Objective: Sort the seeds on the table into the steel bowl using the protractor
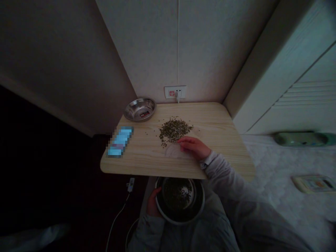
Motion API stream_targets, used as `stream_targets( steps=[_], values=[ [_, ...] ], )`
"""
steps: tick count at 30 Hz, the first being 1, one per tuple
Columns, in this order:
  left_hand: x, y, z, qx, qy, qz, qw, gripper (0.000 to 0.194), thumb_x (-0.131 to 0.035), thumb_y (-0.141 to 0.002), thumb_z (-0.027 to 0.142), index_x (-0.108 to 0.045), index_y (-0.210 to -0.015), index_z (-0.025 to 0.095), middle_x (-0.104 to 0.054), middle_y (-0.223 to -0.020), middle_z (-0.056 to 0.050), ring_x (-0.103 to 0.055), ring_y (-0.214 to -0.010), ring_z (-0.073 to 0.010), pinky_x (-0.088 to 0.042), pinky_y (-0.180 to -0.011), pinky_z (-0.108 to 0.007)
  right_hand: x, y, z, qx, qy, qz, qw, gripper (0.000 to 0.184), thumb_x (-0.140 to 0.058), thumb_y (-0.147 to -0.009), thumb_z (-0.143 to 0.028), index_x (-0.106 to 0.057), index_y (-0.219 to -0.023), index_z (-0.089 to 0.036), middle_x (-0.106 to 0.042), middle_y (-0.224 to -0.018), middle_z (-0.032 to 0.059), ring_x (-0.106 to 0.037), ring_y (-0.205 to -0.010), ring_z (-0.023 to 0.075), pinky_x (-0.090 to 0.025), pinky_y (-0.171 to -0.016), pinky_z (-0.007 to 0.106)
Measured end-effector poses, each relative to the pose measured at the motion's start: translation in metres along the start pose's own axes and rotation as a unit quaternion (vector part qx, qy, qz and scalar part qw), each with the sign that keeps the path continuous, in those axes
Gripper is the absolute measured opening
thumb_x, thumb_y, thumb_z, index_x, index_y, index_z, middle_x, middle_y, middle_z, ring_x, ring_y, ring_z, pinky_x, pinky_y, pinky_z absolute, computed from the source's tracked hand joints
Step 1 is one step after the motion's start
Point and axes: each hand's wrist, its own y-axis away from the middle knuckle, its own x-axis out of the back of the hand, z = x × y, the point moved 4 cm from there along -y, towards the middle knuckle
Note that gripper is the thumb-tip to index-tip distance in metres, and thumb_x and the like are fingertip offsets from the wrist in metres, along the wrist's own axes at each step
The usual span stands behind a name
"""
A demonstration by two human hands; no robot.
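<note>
My left hand (152, 202) grips the rim of a round metal bowl (180, 218) held below the front edge of the wooden table (215, 140); small green beans lie inside the bowl. My right hand (193, 147) rests on the tabletop with fingers curled, its fingertips at the near edge of a pile of green beans (173, 129). Under or beside those fingers lies a pale round patch (172, 151) that I cannot make out clearly.
An empty steel bowl (140, 109) sits at the table's back left corner. A blurred blue phone-like object (120, 141) lies near the left edge. A wall socket (175, 92) with a plug is behind the table. A white cabinet (288, 77) stands right.
</note>
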Motion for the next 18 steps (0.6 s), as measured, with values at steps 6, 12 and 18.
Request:
stream_targets(
  steps=[6,12,18],
  values=[
    [-0.007,0.001,0.003,-0.026,-0.011,0.035,0.999,0.027,-0.045,-0.069,0.015,-0.060,-0.048,0.019,-0.066,-0.055,-0.006,-0.052,-0.094,-0.0269,-0.037,-0.084,-0.041,0.022,-0.003,-0.006,0.021,-0.101,0.132,0.986,0.020,-0.055,-0.057,-0.024,-0.057,-0.075,-0.017,-0.053,-0.054,-0.0032,-0.047,-0.048,0.0065,-0.037,-0.046,0.020],
    [-0.009,-0.005,-0.005,0.025,-0.009,0.000,1.000,0.021,-0.047,-0.067,0.018,-0.062,-0.051,0.019,-0.066,-0.057,-0.006,-0.051,-0.096,-0.0273,-0.037,-0.085,-0.040,0.054,-0.005,-0.012,0.087,-0.002,0.306,0.948,0.023,-0.043,-0.061,-0.024,-0.053,-0.081,-0.017,-0.052,-0.057,-0.0021,-0.043,-0.046,0.0073,-0.035,-0.046,0.021],
    [-0.011,-0.004,-0.006,0.032,0.008,0.014,0.999,0.023,-0.046,-0.068,0.017,-0.065,-0.055,0.015,-0.068,-0.064,-0.009,-0.052,-0.094,-0.0278,-0.037,-0.085,-0.038,0.051,-0.001,-0.014,0.156,0.238,0.320,0.903,0.025,-0.042,-0.064,-0.022,-0.056,-0.084,-0.018,-0.055,-0.062,-0.0010,-0.049,-0.057,0.0102,-0.040,-0.058,0.024]
  ],
)
